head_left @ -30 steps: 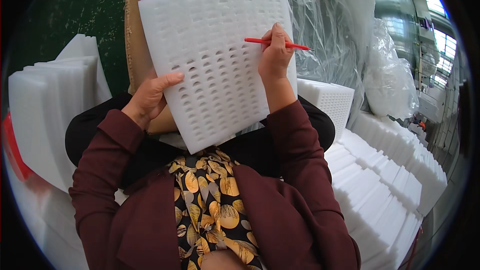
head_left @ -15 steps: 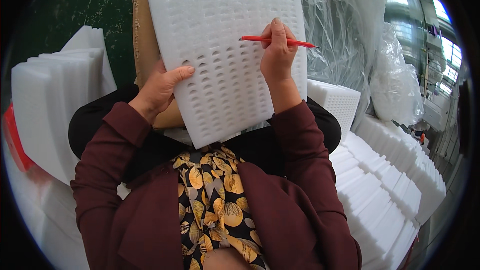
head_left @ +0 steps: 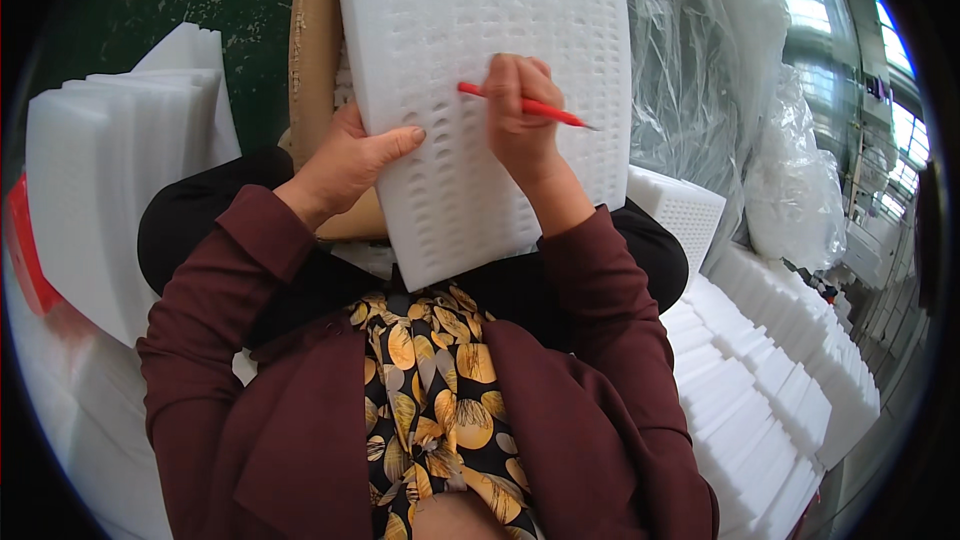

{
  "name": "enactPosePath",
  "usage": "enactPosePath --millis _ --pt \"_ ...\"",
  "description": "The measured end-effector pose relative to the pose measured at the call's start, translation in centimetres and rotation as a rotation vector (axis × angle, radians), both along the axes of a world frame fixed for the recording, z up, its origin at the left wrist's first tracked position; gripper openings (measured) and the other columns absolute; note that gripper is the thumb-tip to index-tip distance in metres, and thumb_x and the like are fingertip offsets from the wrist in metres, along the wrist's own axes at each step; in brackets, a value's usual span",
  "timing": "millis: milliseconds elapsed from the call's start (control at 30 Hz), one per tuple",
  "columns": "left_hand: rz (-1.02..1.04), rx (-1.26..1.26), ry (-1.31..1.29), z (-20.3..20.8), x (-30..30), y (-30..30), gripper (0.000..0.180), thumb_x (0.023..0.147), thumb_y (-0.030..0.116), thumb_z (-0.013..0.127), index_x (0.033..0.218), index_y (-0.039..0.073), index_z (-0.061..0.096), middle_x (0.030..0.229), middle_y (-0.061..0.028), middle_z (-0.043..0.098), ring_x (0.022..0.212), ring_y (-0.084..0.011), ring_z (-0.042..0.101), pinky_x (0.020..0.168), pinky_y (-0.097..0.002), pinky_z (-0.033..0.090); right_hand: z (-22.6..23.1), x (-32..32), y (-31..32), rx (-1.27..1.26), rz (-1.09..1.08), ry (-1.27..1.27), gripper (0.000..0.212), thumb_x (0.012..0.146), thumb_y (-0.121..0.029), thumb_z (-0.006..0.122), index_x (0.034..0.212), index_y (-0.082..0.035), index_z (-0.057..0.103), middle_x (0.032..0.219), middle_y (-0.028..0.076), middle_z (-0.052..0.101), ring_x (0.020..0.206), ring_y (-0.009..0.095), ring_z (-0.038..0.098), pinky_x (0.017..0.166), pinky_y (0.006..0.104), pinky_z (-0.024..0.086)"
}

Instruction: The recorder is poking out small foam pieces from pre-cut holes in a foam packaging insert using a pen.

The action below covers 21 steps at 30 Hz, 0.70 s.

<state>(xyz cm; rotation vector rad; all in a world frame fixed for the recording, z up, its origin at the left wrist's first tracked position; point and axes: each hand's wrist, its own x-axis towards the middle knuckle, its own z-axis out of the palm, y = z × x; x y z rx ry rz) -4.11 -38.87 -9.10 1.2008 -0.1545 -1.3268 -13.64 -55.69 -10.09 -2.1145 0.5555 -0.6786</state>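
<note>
A thick white foam sheet [head_left: 470, 200] with rows of oval holes tilts over my lap, its far part above a cardboard box. My left hand [head_left: 345, 165] grips its left edge, thumb on the top face and fingers hidden beneath. Over the middle of the sheet, my right hand [head_left: 522, 120] is closed around a slim red pen-like tool [head_left: 562, 115]. The tool's dark pointed end sticks out to the right and its blunt red end to the left. Whether that hand touches the foam, I cannot tell.
The open cardboard box [head_left: 312, 50] stands in front of me. White foam sheets [head_left: 100, 170] lean together at left beside a red object [head_left: 30, 250]. At right are a perforated foam block [head_left: 680, 208], stacked foam [head_left: 740, 390] and clear plastic wrap [head_left: 660, 70].
My right hand has moved left and slightly nearer over the sheet, and the red tool now slants down to the right. The sheet and my left hand appear shifted right in view.
</note>
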Motion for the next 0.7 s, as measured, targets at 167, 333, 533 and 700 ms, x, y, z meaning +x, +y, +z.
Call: enactPosePath --millis 167,333,533,700 --pt "0.031 0.006 0.03 0.0 0.0 0.3 0.034 0.081 0.001 0.059 0.115 0.001 0.052 0.102 -0.0132 0.062 0.084 -0.0177 0.062 0.075 -0.0283 0.053 1.4 0.6 0.7 0.048 0.043 -0.029 0.032 0.09 -0.008 0.047 0.057 -0.006 0.044 0.057 0.001 0.046 0.054 0.013 0.036 0.062 0.0238 0.034" --pt "0.077 0.019 0.085 0.4 0.1 0.1 0.033 0.081 0.001 0.059 0.113 0.001 0.052 0.101 -0.0125 0.063 0.084 -0.0174 0.062 0.074 -0.0278 0.053 2.7 -0.3 1.3 0.266 -0.028 -0.16 0.032 0.09 -0.006 0.045 0.058 -0.006 0.044 0.057 0.001 0.046 0.054 0.013 0.036 0.061 0.0241 0.034" --pt "0.037 -0.003 -0.098 -0.2 -0.3 0.4 0.032 0.081 0.001 0.058 0.113 0.002 0.053 0.1 -0.0119 0.062 0.084 -0.017 0.061 0.073 -0.0269 0.052 1.1 2.1 3.0 -0.42 0.065 -0.01 0.029 0.089 -0.006 0.047 0.059 -0.006 0.046 0.054 0.001 0.044 0.051 0.013 0.034 0.063 0.0251 0.035" --pt "0.051 0.083 0.074 0.1 0.7 0.6 0.033 0.081 0.003 0.058 0.113 0.002 0.053 0.101 -0.0113 0.062 0.084 -0.0163 0.061 0.072 -0.0264 0.052 2.6 1.3 3.3 0.664 -0.086 -0.165 0.029 0.091 -0.008 0.044 0.062 -0.006 0.045 0.057 0.001 0.045 0.053 0.013 0.035 0.06 0.0248 0.034"
